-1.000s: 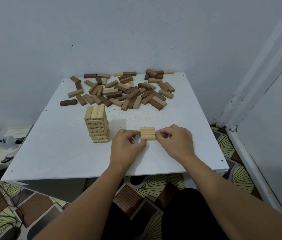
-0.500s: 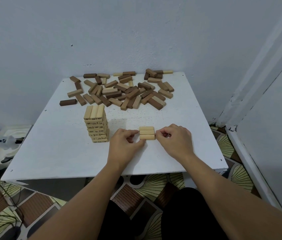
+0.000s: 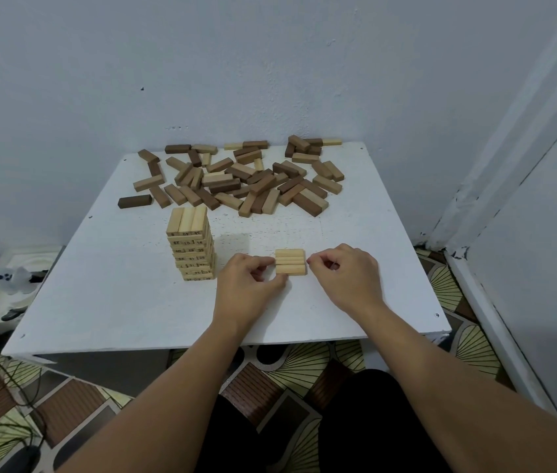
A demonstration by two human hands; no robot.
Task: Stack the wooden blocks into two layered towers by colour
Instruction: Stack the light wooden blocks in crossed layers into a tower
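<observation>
Both hands have eased slightly apart from the three-block row, which stays put on the tabletop [image 3: 355, 302].

Left hand [image 3: 248, 285] pinches the pale row [image 3: 290, 262] with a narrow grip; right hand [image 3: 345, 274], fingers curled, sits just beside it, contact unclear. Pale tower [image 3: 192, 247] stands left, its ends bearing numbers such as 14 and 12. Mixed loose blocks [image 3: 236, 179] lie behind.
</observation>
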